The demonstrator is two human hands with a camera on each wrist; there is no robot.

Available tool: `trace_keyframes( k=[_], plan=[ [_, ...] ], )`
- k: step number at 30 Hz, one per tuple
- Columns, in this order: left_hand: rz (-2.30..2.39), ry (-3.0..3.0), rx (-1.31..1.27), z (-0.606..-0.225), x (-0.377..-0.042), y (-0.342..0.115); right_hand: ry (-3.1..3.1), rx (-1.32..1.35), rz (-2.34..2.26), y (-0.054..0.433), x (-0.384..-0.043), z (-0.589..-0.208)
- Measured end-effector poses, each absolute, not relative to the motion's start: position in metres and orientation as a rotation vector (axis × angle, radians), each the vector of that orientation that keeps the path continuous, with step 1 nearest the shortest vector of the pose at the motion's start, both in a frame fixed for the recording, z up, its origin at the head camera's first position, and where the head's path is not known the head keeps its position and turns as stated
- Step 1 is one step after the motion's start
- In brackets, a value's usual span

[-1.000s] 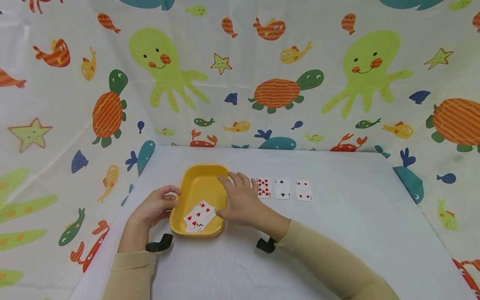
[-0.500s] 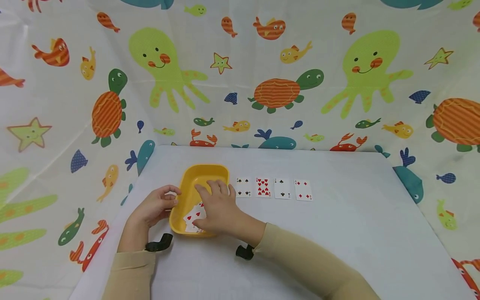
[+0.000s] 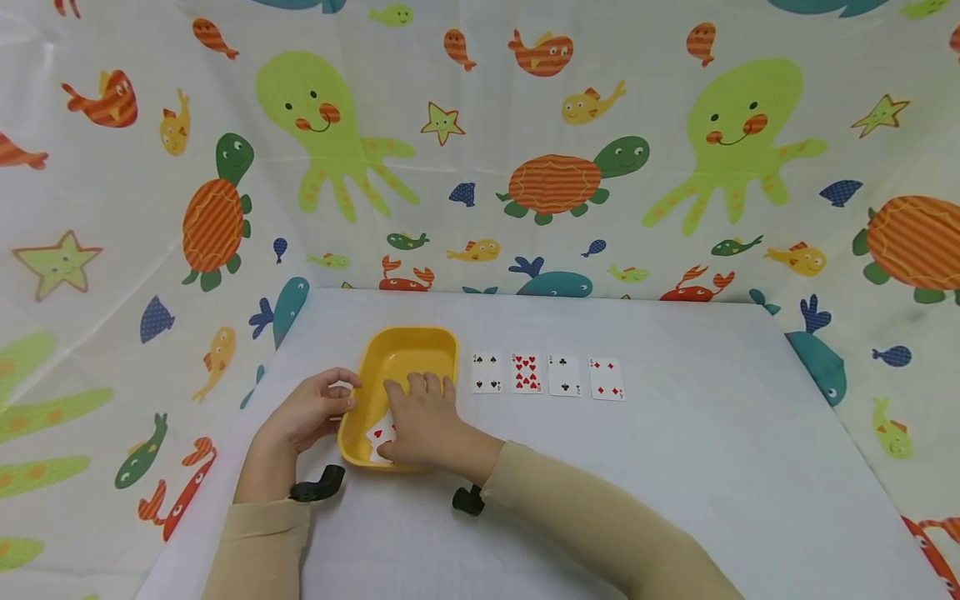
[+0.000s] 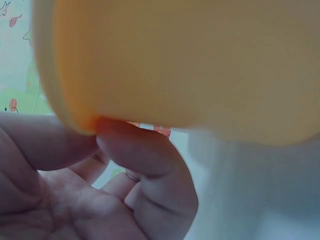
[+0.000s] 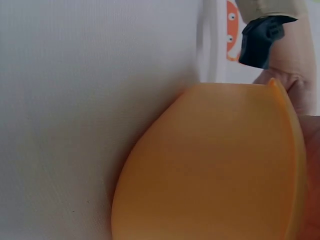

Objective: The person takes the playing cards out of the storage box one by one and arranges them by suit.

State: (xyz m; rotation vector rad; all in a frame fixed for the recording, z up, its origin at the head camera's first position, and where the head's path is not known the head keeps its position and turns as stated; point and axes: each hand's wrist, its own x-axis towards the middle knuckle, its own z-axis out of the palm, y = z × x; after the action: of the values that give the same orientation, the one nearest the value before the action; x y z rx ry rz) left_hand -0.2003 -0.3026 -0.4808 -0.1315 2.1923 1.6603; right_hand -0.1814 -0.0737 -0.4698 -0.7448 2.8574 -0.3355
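Observation:
A yellow plastic tray (image 3: 411,336) stands on the white table, left of centre. My left hand (image 3: 307,408) holds its left side; in the left wrist view the thumb and a finger pinch the rim. My right hand (image 3: 425,423) is down inside the tray, over the playing cards (image 3: 379,432), with thumb and index finger spread apart. It covers most of these cards; part of a heart card shows beside the thumb. In the right wrist view the tray's outer wall (image 5: 215,165) hides most of that hand.
Right of the tray several playing cards lie face up in a row: a four of spades (image 3: 487,373), a heart card (image 3: 527,373), a two of clubs (image 3: 564,376) and a four of diamonds (image 3: 606,379). A sea-animal printed cloth (image 3: 480,125) hangs behind.
My right hand has moved left from the four of spades, uncovering it, and down into the tray over the cards. My left hand stays at the tray's left side.

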Motion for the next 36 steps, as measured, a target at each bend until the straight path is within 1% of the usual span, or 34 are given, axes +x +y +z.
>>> trace_keyframes(
  k=[6, 16, 28, 36],
  plan=[
    [1.664, 2.191, -0.133, -0.481, -0.201, -0.303, 2.853, -0.683, -0.252, -0.085, -0.187, -0.478],
    [1.666, 2.183, -0.144, -0.482, -0.202, -0.303, 2.823, -0.613, -0.224, -0.092, -0.187, -0.476],
    [1.671, 2.178, -0.144, -0.483, -0.203, -0.303, 2.801, -0.599, -0.189, -0.094, -0.189, -0.475],
    [1.679, 2.167, -0.146, -0.484, -0.203, -0.303, 2.805, -0.572, -0.136, -0.097, -0.191, -0.482]
  ],
)
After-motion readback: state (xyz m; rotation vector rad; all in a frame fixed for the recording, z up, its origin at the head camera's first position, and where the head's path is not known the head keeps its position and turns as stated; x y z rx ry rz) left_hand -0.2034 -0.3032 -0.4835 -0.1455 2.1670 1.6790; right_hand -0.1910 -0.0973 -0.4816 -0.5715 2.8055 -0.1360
